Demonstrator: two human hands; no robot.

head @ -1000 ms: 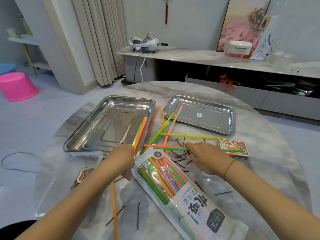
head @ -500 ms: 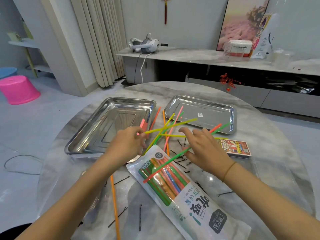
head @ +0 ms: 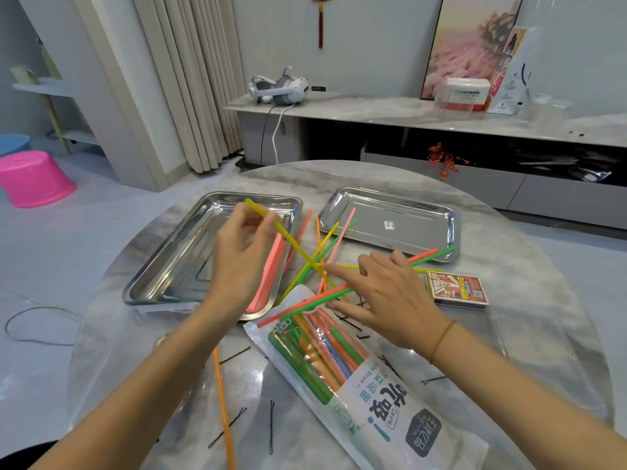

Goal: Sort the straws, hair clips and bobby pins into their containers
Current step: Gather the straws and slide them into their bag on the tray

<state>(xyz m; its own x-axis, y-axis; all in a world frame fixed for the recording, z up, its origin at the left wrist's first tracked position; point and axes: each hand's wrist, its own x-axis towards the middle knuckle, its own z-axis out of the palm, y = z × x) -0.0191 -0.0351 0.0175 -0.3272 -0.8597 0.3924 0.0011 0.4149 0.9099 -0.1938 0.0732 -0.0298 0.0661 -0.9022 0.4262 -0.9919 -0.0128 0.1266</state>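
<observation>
The left forearm comes in from 7 o'clock and runs toward 1 o'clock; the left grip (head: 244,256) is held up, its back to the camera, thumb and fingertips pinching a yellow straw (head: 291,237). The right forearm enters from 4 o'clock toward 10 o'clock; the right grip (head: 383,293) is palm down, fingers spread and nearly straight, index pointing to 10 o'clock

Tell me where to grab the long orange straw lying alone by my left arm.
Probably pinch the orange straw around mid-length, coming down from above with thumb and finger on its long sides. It lies flat on the table, and a bobby pin crosses it nearer you, so grip beyond that.
</observation>
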